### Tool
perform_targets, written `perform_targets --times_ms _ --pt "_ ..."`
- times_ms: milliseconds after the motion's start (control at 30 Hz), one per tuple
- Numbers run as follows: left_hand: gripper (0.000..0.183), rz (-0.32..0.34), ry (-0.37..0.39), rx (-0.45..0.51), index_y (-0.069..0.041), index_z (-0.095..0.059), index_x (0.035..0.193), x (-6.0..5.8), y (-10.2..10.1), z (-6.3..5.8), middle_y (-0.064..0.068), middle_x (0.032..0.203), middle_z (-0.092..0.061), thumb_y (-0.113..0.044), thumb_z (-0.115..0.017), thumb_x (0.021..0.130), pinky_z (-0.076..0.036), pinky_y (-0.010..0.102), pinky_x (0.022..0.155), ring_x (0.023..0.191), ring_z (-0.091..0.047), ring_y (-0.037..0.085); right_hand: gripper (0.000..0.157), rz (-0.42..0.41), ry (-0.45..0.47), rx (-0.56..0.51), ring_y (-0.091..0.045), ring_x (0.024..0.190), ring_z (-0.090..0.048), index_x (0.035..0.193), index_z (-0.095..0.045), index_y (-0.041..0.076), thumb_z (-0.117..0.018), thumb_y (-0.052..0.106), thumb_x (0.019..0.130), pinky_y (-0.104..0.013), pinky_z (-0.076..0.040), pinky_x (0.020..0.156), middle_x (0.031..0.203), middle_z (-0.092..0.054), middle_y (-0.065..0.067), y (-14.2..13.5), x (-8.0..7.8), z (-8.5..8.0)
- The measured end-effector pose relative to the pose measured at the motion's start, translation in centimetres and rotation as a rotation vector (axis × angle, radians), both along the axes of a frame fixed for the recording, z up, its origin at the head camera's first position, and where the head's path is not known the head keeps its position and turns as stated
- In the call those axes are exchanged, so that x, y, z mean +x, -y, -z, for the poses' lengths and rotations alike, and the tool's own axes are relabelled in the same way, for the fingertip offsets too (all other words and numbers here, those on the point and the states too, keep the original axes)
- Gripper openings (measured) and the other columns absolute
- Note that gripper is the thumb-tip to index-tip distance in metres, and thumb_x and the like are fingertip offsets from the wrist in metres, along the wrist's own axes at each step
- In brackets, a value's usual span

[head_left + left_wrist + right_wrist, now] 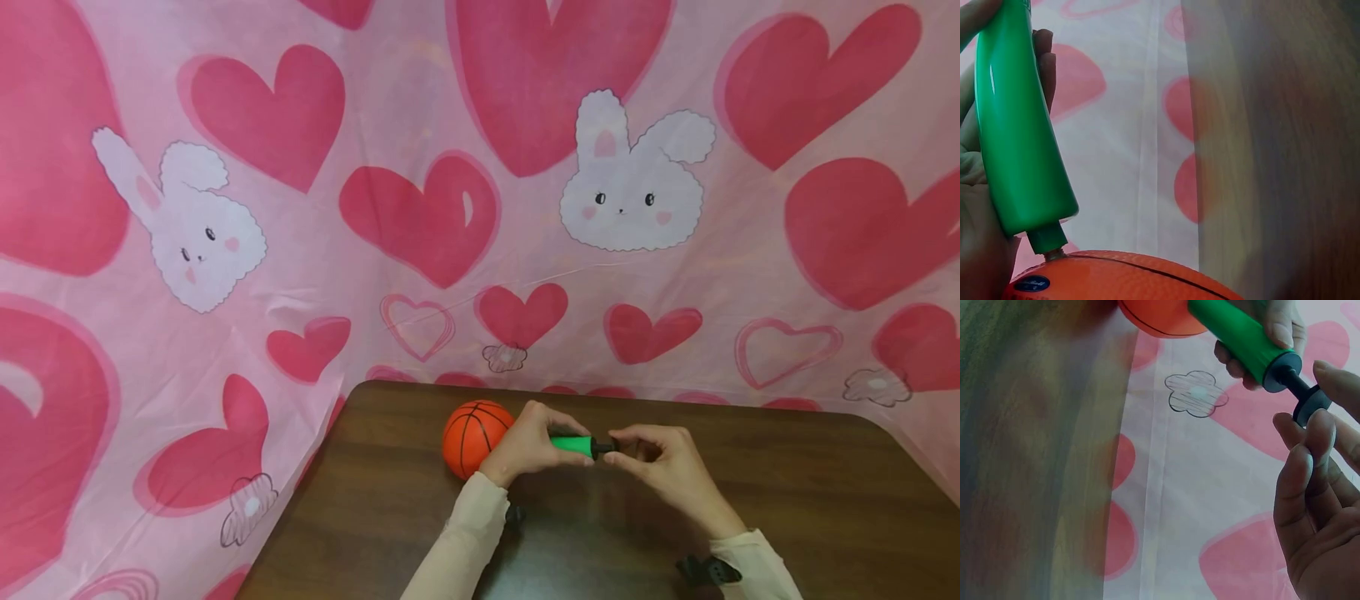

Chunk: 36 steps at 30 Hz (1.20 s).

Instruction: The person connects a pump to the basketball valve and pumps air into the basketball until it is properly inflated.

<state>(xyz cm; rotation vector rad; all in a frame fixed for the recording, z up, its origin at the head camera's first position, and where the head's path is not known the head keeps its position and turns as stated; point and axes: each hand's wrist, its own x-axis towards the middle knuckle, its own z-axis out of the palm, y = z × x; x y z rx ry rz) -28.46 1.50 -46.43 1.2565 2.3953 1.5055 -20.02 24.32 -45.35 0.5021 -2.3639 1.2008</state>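
Observation:
A green hand pump (573,445) with a black plunger lies across the grip of my left hand (531,442), fingers curled round its barrel. Its tip runs into an orange toy basketball (467,440) with black lines, joined by a short needle that shows in the left wrist view. My right hand (671,467) pinches the black plunger handle (1312,405) between thumb and fingertips. A short stretch of the black rod (1295,382) shows between barrel and handle. Part of the ball is hidden behind my left hand in the head view.
Everything is over a dark brown wooden table (375,500) with rounded corners. Behind and to the left hangs a pink cloth (390,250) printed with hearts and rabbit faces. Black straps (708,570) sit at the wrists by the pale sleeves.

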Motion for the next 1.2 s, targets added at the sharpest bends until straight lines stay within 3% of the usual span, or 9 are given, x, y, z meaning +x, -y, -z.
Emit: perform_targets --times_ms 267,700,900,1200 --pt "0.029 -0.011 0.030 0.037 -0.014 -0.084 0.104 0.0 0.2 -0.1 -0.004 0.093 -0.082 -0.018 -0.094 0.077 -0.058 0.021 0.066 0.074 -0.063 0.001 0.028 -0.036 -0.022 -0.016 -0.002 0.050 -0.052 0.100 -0.080 0.012 -0.090 0.002 0.076 -0.020 -0.042 0.046 0.068 -0.068 0.007 -1.3 0.6 -1.4" --pt "0.029 -0.049 0.041 0.068 -0.013 -0.084 0.103 -0.3 0.9 -0.3 0.000 0.091 -0.081 -0.017 -0.094 0.076 -0.055 0.022 0.061 0.069 -0.059 0.003 0.023 0.039 0.051 -0.089 -0.007 0.057 -0.054 0.101 -0.078 0.002 -0.083 -0.008 0.080 -0.027 -0.045 0.050 0.075 -0.069 0.016 -5.6 1.8 -3.8" --pt "0.029 -0.052 0.044 0.067 -0.014 -0.085 0.103 -0.3 0.9 -0.2 0.000 0.091 -0.082 -0.017 -0.094 0.076 -0.054 0.021 0.061 0.070 -0.060 0.003 0.022 0.057 0.057 -0.072 -0.007 0.058 -0.055 0.101 -0.078 0.002 -0.084 -0.005 0.081 -0.026 -0.046 0.051 0.075 -0.069 0.016 -5.9 1.8 -3.9" --pt "0.028 -0.058 0.046 0.068 -0.012 -0.085 0.103 -0.4 0.8 -0.2 0.001 0.092 -0.082 -0.016 -0.094 0.076 -0.055 0.021 0.061 0.070 -0.060 0.002 0.025 0.042 0.064 -0.140 -0.006 0.051 -0.049 0.107 -0.079 0.000 -0.081 -0.007 0.083 -0.028 -0.042 0.044 0.064 -0.061 0.012 -5.1 1.5 -3.4"
